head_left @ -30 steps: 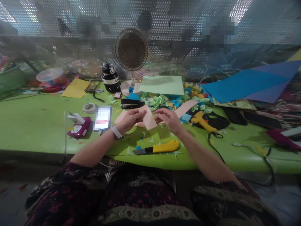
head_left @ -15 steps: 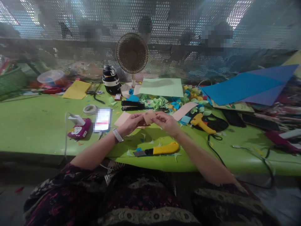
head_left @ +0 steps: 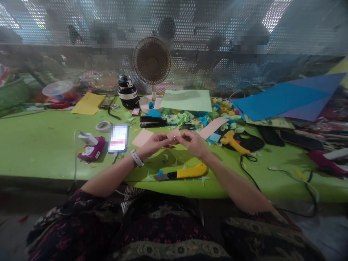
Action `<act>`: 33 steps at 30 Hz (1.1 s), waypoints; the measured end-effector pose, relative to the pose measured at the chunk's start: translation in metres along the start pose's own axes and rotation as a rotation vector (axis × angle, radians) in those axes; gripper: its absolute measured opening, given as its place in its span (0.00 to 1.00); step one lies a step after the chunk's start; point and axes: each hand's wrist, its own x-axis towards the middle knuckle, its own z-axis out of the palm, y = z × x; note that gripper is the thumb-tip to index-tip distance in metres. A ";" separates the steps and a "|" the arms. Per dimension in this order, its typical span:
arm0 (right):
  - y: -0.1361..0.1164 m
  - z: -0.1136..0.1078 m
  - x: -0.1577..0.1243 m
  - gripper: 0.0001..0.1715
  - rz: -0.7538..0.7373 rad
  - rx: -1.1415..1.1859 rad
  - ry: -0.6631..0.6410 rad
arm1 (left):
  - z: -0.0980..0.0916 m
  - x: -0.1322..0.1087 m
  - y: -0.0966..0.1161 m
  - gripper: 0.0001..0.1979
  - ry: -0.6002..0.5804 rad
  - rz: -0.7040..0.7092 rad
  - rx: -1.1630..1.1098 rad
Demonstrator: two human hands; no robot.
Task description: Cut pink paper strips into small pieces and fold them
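Note:
Between my two hands is a small piece of pink paper (head_left: 174, 133), pinched at both sides above the green table (head_left: 54, 145). My left hand (head_left: 157, 142), with a white watch at its wrist, is closed on the paper's left part. Closed on the right edge is my right hand (head_left: 193, 142). A larger pink paper sheet (head_left: 141, 137) lies partly behind my left hand, and a pink paper strip (head_left: 213, 128) lies beyond my right. Nearer to me rests a yellow box cutter (head_left: 187, 172) with its blade pointing left, among small paper scraps.
A black stapler (head_left: 153, 121), a heap of green and blue paper pieces (head_left: 182, 118) and a fan (head_left: 152, 61) stand beyond my hands. To the left are a phone (head_left: 117, 138), a tape roll (head_left: 103, 126) and a purple power socket (head_left: 92, 149). Rightward lies a yellow glue gun (head_left: 234, 142).
My left fingers have shifted slightly right and reach further over the small pink paper, which now sits lower and flatter. The left wrist has turned a little. Other things stay put.

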 end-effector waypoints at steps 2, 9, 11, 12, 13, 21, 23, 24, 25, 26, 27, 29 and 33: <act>0.001 0.000 0.000 0.24 -0.009 -0.013 0.001 | -0.001 0.000 -0.001 0.22 0.002 -0.002 -0.011; 0.002 -0.001 0.000 0.24 -0.001 -0.032 -0.024 | -0.002 0.000 -0.002 0.22 0.010 -0.031 -0.048; 0.001 -0.001 -0.001 0.24 0.004 -0.024 -0.032 | -0.002 0.000 -0.002 0.22 0.015 -0.037 -0.055; 0.001 -0.001 -0.001 0.24 0.003 -0.020 -0.032 | -0.002 0.000 -0.001 0.23 0.018 -0.040 -0.059; 0.002 -0.001 0.000 0.24 0.003 -0.015 -0.032 | -0.002 0.000 -0.001 0.23 0.022 -0.042 -0.063; 0.000 0.000 -0.001 0.22 0.016 -0.001 -0.036 | -0.001 0.000 0.000 0.22 0.001 -0.029 -0.052; -0.001 0.000 -0.001 0.22 0.024 0.009 0.015 | -0.001 0.000 0.001 0.23 -0.007 -0.022 -0.034; -0.001 0.000 0.000 0.22 0.033 0.031 0.055 | 0.000 0.000 0.001 0.23 -0.008 -0.017 -0.026; -0.002 0.000 0.000 0.22 0.045 0.065 0.095 | 0.000 0.000 0.001 0.23 -0.008 -0.012 -0.020; -0.002 0.000 0.001 0.23 0.057 0.107 0.126 | 0.001 0.000 0.001 0.22 -0.009 -0.005 -0.016; -0.001 0.000 0.001 0.23 0.065 0.150 0.139 | 0.001 0.000 0.002 0.22 -0.013 0.002 -0.012; -0.001 0.001 0.002 0.23 0.062 0.203 0.112 | 0.002 -0.001 0.002 0.21 -0.032 0.017 -0.004; 0.000 0.003 0.002 0.20 -0.028 0.203 0.076 | 0.003 -0.001 0.001 0.21 -0.069 0.013 0.013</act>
